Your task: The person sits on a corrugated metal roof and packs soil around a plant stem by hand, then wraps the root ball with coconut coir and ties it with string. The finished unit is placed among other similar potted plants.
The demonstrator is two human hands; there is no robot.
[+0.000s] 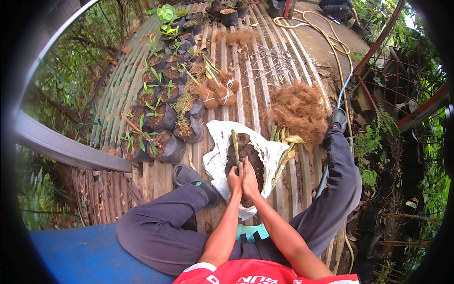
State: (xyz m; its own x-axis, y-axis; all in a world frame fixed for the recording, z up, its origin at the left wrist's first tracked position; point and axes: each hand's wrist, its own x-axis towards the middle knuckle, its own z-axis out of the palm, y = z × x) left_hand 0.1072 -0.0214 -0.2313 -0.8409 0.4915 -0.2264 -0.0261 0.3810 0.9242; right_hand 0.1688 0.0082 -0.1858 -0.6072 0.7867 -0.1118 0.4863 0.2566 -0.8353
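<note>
Left hand point(233, 180) at cutting point(235, 146); red shirt point(227, 275) bears white lettering point(257, 280).

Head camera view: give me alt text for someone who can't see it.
A person's left hand and right hand meet over dark soil in an open white sack, beside a green stalk. Farther off lie brown fibre to the right and seedlings in black bags to the left.

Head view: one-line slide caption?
Left hand and right hand meet over dark soil in an open white sack, at a green cutting's base.
</note>
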